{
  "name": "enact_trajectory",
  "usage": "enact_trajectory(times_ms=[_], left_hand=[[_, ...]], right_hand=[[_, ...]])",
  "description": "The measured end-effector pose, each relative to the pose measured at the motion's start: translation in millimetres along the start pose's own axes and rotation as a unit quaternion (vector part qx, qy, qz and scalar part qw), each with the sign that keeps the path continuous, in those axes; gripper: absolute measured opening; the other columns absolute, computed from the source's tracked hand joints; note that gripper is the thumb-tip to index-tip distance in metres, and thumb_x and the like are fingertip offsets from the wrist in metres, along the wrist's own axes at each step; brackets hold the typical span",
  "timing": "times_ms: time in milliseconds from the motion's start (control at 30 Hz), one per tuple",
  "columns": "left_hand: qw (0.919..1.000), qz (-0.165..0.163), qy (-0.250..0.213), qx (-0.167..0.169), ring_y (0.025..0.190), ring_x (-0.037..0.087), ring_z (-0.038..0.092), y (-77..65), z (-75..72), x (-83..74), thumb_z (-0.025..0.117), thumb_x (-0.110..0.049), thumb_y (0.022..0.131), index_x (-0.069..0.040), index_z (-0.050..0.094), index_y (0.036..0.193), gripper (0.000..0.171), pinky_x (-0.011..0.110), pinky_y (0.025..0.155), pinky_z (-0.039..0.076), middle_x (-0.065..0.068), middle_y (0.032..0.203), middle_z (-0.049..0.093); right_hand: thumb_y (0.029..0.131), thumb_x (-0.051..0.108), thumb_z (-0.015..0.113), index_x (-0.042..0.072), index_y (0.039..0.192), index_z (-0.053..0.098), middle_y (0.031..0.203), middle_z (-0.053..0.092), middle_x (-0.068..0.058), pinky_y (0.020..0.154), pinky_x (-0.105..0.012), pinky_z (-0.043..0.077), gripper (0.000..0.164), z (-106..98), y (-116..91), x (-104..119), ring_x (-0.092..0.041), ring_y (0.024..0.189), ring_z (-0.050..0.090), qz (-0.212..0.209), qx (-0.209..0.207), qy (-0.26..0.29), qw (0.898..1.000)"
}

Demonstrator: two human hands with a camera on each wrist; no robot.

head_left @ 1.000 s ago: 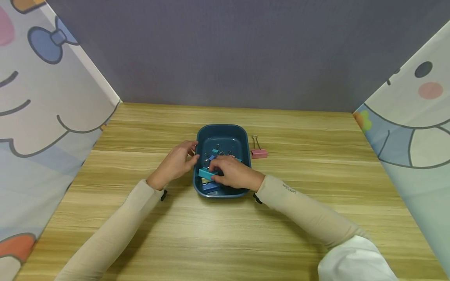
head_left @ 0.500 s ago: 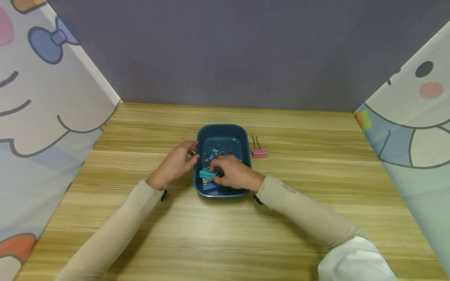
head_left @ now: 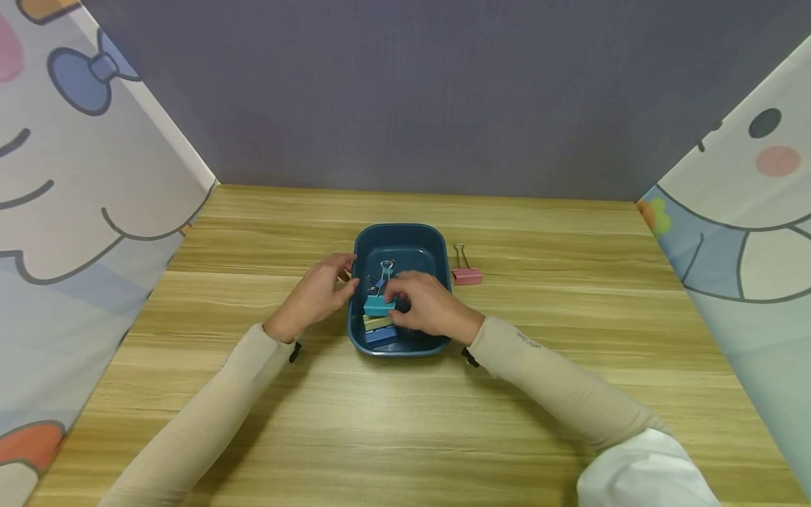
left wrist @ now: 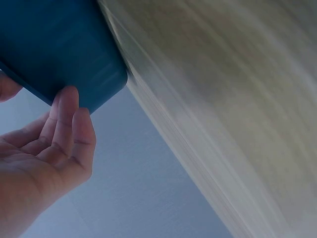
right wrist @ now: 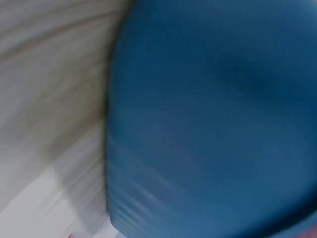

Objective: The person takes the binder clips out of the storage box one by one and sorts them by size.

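Note:
A dark blue plastic bin (head_left: 400, 234) holds several binder clips. At its left side my left hand (head_left: 317, 292) grips the rim, thumb over the edge and fingers (left wrist: 83, 131) against the outer wall. Inside the bin, my right hand (head_left: 434, 306) pinches the right end of a large turquoise binder clip (head_left: 378, 305), whose wire handles point toward the back. A yellow binder clip (head_left: 377, 322) and a blue binder clip (head_left: 381, 336) lie in front of it. Smaller clips behind are partly hidden by the right hand. The right wrist view is filled mostly by the bin's outer wall (right wrist: 198, 124).
On the wooden table (head_left: 405, 422), just right of the bin, lies a pink binder clip (head_left: 467, 276) with its handles extended backward. A grey panel (head_left: 405, 98) rises behind the table, and printed cartoon panels flank both sides.
The turquoise binder clip has turned and shifted slightly back and right, and its handles now show. My right hand has moved a little right with it. The left hand stays at the rim.

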State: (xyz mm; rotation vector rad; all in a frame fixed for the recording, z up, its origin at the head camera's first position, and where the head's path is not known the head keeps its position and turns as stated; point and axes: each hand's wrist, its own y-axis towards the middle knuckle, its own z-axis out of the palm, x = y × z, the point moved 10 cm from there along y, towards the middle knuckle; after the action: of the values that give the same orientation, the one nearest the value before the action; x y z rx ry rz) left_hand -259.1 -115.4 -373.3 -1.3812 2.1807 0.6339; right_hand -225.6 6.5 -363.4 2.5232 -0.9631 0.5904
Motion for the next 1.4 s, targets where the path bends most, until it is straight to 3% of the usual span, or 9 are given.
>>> enact_trajectory(times_ms=[500, 1200, 1400], left_hand=[[1.0000, -0.006, 0.003, 0.002, 0.091, 0.026, 0.061, -0.7, -0.3, -0.1, 0.063, -0.009, 0.090, 0.008, 0.048, 0.130, 0.046, 0.037, 0.071, 0.053, 0.015, 0.104, 0.059], [1.0000, 0.000, -0.003, 0.003, 0.091, 0.027, 0.061, -1.1, 0.7, 0.2, 0.062, -0.008, 0.090, 0.008, 0.048, 0.130, 0.045, 0.038, 0.072, 0.052, 0.016, 0.104, 0.058], [1.0000, 0.001, -0.003, 0.004, 0.091, 0.027, 0.061, -0.8, 1.0, 0.9, 0.062, -0.008, 0.090, 0.008, 0.048, 0.129, 0.045, 0.038, 0.072, 0.053, 0.017, 0.104, 0.059]], right_hand=[[0.077, 0.009, 0.075, 0.014, 0.088, 0.064, 0.087, 0.057, 0.003, 0.069, -0.027, 0.046, 0.016, -22, -7, -10, -0.020, 0.079, 0.058, 0.008, -0.032, 0.013, 0.999], [0.078, 0.006, 0.074, 0.012, 0.092, 0.064, 0.092, 0.058, 0.001, 0.073, -0.039, 0.050, 0.018, -56, -26, -25, -0.024, 0.081, 0.058, -0.004, -0.050, 0.034, 0.998], [0.080, 0.005, 0.072, 0.011, 0.092, 0.066, 0.092, 0.059, 0.002, 0.063, -0.036, 0.049, 0.015, -71, -30, -27, -0.022, 0.080, 0.057, -0.022, -0.068, 0.067, 0.995]])
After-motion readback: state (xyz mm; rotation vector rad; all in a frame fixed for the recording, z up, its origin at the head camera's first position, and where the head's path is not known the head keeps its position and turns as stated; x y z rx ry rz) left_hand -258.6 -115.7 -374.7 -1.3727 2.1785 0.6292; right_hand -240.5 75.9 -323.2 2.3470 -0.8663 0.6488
